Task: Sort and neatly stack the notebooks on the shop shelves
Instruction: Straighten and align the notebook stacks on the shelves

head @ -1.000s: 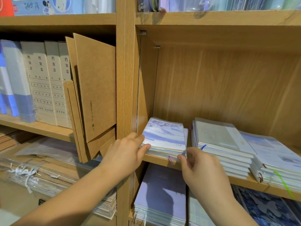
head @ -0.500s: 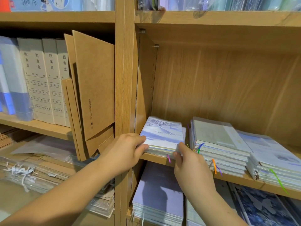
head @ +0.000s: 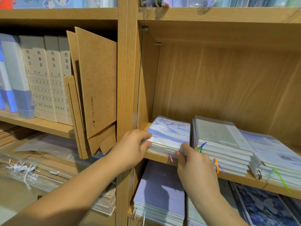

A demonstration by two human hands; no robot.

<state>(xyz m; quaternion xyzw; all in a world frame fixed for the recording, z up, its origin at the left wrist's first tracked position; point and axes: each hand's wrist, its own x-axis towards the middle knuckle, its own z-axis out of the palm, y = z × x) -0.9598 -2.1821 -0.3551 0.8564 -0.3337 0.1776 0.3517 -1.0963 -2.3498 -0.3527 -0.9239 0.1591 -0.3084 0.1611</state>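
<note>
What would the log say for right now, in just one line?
left hand: grips lavender notebook stack, left front corner | right hand: pinches right front corner | stack: flat on wooden shelf

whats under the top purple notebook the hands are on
A stack of notebooks, only front edges showing, with a pink ribbon hanging out, on the shelf board. Their covers are hidden.
</note>
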